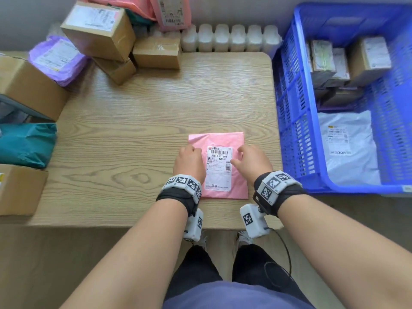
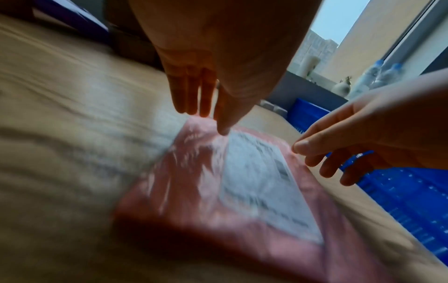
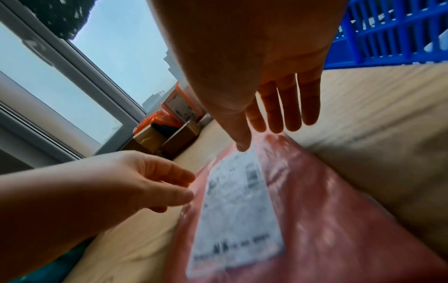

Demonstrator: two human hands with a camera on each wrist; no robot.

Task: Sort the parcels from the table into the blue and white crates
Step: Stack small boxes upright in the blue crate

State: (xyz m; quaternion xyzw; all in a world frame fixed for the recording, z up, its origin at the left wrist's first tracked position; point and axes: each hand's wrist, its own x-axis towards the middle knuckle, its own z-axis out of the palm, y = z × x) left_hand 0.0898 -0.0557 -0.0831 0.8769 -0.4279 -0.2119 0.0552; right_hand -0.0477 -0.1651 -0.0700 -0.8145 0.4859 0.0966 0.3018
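My left hand (image 1: 189,162) and right hand (image 1: 253,161) sit over the pink parcel (image 1: 219,139), which lies flat on the desk (image 1: 133,134), label up, near its front edge. Left fingers (image 2: 186,92) straight, released, tips at the parcel's left side; right fingers (image 3: 290,103) straight too, holding nothing, tips near its right side. Can't tell if they touch. Blue crate (image 1: 289,121) just right of desk, parcels inside. Cardboard boxes (image 1: 100,30) at far left.

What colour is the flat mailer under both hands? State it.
Pink, with a white shipping label; the mailer shows best in the head view.
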